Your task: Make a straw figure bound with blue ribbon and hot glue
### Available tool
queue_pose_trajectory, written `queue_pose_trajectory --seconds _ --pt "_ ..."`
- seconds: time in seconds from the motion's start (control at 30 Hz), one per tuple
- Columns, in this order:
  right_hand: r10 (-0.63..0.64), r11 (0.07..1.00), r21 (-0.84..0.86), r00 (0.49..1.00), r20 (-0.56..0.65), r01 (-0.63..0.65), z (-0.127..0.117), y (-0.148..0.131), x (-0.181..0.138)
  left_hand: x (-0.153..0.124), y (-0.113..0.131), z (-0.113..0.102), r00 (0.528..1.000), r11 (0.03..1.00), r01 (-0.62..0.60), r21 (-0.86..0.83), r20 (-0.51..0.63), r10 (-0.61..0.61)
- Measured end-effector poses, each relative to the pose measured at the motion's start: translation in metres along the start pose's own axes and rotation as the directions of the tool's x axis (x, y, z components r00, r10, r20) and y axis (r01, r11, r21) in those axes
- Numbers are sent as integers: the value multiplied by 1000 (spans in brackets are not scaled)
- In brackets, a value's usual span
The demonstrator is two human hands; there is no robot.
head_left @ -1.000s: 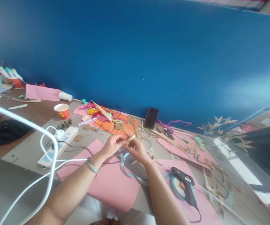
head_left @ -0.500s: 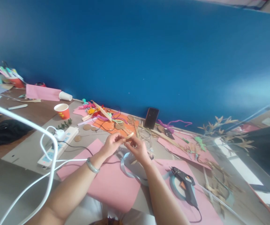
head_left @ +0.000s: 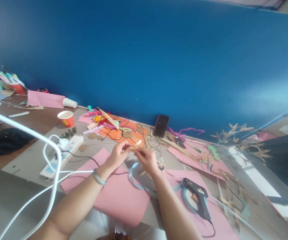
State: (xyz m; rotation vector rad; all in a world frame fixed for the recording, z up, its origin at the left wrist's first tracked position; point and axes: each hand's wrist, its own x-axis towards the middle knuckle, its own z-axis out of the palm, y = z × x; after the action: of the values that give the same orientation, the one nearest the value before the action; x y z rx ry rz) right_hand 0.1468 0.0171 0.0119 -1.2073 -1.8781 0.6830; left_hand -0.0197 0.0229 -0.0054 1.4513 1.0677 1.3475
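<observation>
Before the phone (head_left: 161, 126) and left of it, the left hand (head_left: 119, 155) and right hand (head_left: 147, 160) each have the grip pinched closed on the pale piece (head_left: 136, 144), probably because support from both sides steadies something so slight.

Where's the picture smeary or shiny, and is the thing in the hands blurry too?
Head view, right side: whitish sheen on the blue wall; smeared dried leaves. Head view, middle: yes, the pale piece between the left hand and right hand looks soft, too small to make out fully.
</observation>
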Motion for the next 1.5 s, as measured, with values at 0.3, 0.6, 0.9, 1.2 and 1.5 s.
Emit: queue_pose_trajectory --seconds 0.3,0.6,0.9,1.2,1.5 --pt "43 998 42 999 4 -43 3 -2 2 -5 3 2 993 988 -104 116 -37 109" --pt "83 996 -37 996 -16 -84 -5 -1 4 0 3 -5 985 991 -70 116 -151 87" --pt "-151 970 -198 988 -42 140 -4 2 7 -6 3 1 992 976 -101 193 -52 113" --pt "-186 944 -274 982 19 184 4 -2 4 -9 2 4 996 975 -70 213 -47 82" --pt "222 931 271 968 115 -246 -1 -5 3 -1 -3 5 982 983 154 -101 -96 -163"
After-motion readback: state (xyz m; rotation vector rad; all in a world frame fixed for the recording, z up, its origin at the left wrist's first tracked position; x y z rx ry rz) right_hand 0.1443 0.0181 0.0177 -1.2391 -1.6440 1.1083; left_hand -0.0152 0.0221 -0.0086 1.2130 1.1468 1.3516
